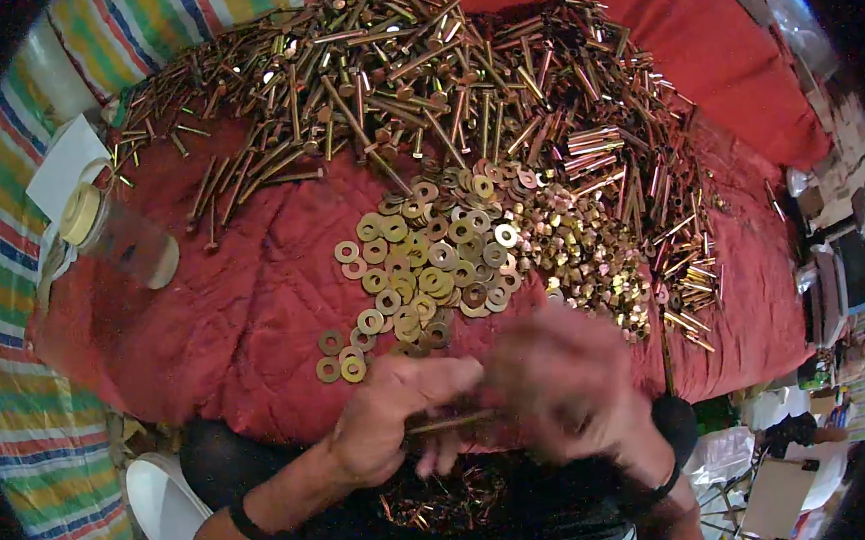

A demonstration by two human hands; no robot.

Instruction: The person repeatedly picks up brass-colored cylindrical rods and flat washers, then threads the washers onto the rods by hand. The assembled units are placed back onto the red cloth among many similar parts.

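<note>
1. A long brass-coloured bolt [453,422] lies level in the lower middle of the frame, pinched in the closed fingers of the left hand [383,419], its shank running right toward the other hand
2. The right hand [566,386] sits at the bolt's right end, smeared by motion; it is curled there, but whether it grips the bolt cannot be told
3. Under both hands, at the bottom centre, a dark lap holds a small heap of finished bolts [449,500], glinting and tangled
4. Just above the left hand, flat round washers [422,261] spread in a loose pile in the middle of the frame, dull gold with a hole in each; a few strays lie apart at its lower left edge
5. Right of the washers, touching them, is a mound of small shiny nuts [592,249], brighter and grainier in look
6. Across the upper half a great heap of long bolts [389,72] lies criss-crossed, thin straight rods with flat heads, running down the right side too
7. All of it rests on a red cloth [244,303], soft and rumpled
8. At the left edge a clear plastic jar [119,237] with a pale lid lies on its side, near a white card [64,165]
9. A striped mat [20,399] in many colours shows beyond the cloth at the left
</note>
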